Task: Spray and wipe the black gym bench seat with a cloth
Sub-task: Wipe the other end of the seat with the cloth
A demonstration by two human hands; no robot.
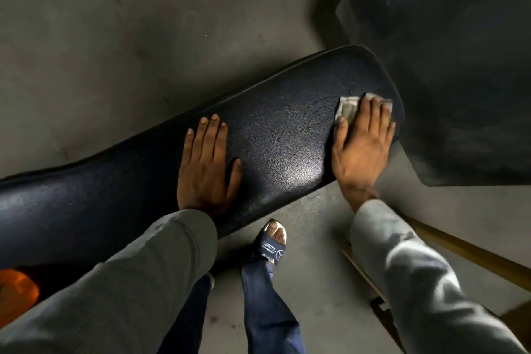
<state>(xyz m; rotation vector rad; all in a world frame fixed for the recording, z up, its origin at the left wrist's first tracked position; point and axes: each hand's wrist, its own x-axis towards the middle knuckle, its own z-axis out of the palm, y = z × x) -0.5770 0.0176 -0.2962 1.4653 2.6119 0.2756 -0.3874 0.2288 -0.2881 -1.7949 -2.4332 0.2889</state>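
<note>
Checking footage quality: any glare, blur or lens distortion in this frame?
Head view: dim light; a soft sheen on the bench seat between the left hand and right hand; cloth slightly motion-blurred; wide-angle lens bows the bench; dark shape upper right is indistinct.

A gym floor: a long padded bench seat (281, 135), upholstered in textured black vinyl, stretches across bare grey concrete (129, 23), beside a dark rubber mat (465, 66) of the kind laid under weights. A yellow-painted metal frame (459, 250) runs along the floor at lower right.
</note>
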